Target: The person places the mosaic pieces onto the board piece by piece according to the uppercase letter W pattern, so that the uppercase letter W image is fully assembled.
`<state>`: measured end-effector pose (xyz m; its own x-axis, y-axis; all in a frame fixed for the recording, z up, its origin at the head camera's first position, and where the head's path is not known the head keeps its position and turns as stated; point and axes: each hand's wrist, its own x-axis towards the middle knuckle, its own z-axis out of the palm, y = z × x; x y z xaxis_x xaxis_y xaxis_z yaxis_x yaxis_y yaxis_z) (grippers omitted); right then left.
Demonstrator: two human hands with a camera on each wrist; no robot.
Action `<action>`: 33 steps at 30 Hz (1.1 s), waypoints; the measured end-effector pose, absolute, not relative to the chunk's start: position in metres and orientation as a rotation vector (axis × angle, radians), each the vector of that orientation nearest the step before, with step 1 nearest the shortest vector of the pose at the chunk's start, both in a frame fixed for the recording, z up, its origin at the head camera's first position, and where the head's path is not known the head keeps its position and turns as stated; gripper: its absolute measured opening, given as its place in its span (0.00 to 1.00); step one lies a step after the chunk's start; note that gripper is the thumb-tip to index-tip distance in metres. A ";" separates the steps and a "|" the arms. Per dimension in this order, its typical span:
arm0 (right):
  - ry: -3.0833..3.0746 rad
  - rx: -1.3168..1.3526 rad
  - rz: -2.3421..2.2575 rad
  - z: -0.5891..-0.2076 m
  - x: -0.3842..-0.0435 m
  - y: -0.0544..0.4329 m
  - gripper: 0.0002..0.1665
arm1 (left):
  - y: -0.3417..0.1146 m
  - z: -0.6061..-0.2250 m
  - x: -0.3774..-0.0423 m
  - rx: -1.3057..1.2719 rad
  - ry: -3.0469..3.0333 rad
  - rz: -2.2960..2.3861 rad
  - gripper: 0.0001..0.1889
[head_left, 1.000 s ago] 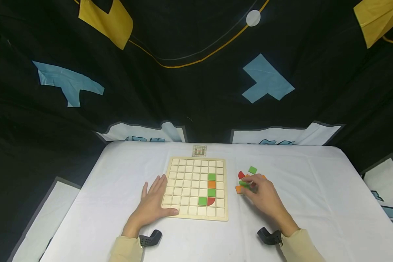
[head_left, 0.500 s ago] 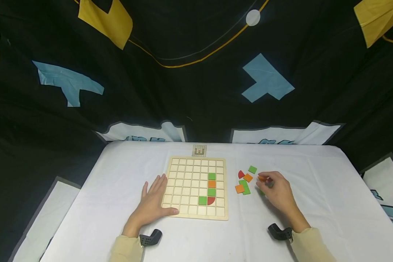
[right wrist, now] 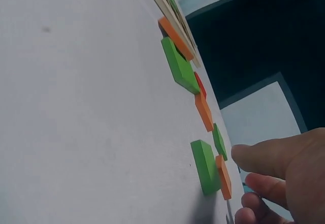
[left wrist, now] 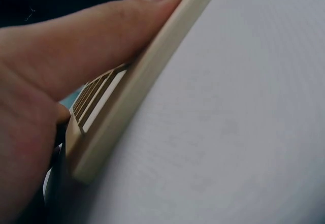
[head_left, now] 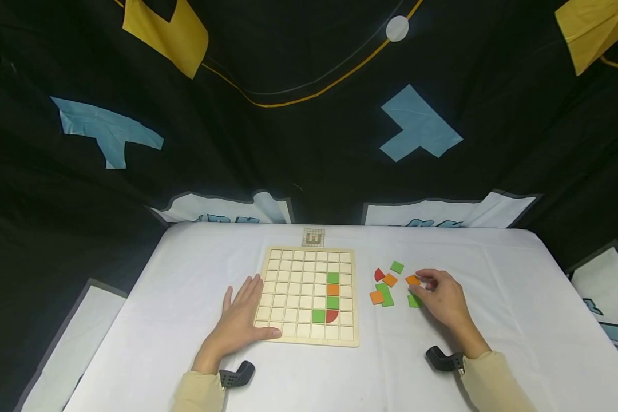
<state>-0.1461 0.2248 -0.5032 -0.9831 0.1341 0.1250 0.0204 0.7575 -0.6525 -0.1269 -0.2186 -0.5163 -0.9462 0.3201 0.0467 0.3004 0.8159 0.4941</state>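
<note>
My left hand (head_left: 241, 317) lies with fingers spread over the left edge of a wooden grid board (head_left: 288, 339). In the left wrist view the thumb (left wrist: 101, 38) rests along the board's rim. Green, orange and red pieces sit in the board's right-hand cells, including a red quarter-circle (head_left: 332, 316). My right hand (head_left: 444, 300) hovers at the loose pieces, thumb and index finger apart on either side of an orange square tile (head_left: 413, 280). The right wrist view shows its thumb (right wrist: 259, 155) separate from that tile. A green tile (head_left: 414, 301) lies partly under the hand.
Left of my right hand lie a red quarter-circle piece (head_left: 379, 274), orange tiles (head_left: 389, 280) and green tiles (head_left: 397, 267), some overlapping. A small card with a grid pattern (head_left: 313, 237) lies beyond the board. Black cloth (head_left: 309, 160) hangs behind the white table (head_left: 211, 252).
My right hand has moved right, from the left cluster of loose pieces to the orange tile, uncovering the cluster and part of a green tile. My left hand has stayed on the board.
</note>
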 end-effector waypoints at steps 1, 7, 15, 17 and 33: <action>-2.792 -0.125 1.027 -0.504 -0.147 0.225 0.21 | -0.219 -0.516 -0.127 0.505 2.957 0.795 0.68; -2.832 -0.153 1.032 -0.506 -0.150 0.228 0.21 | -0.218 -0.516 -0.127 0.497 2.950 0.812 0.68; -2.868 -0.191 1.028 -0.504 -0.154 0.228 0.23 | -0.218 -0.515 -0.126 0.504 2.957 0.816 0.68; -2.877 -0.195 1.031 -0.504 -0.154 0.228 0.24 | -0.218 -0.515 -0.126 0.507 2.959 0.818 0.68; -2.934 -0.163 0.984 -0.502 -0.155 0.226 0.23 | -0.218 -0.514 -0.126 0.525 2.965 0.822 0.67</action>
<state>-0.1551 0.2263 -0.5021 -0.9935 0.1133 0.0071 0.0861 0.7927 -0.6035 -0.1258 -0.2184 -0.5139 -0.9432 0.3249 0.0691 0.3142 0.8049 0.5035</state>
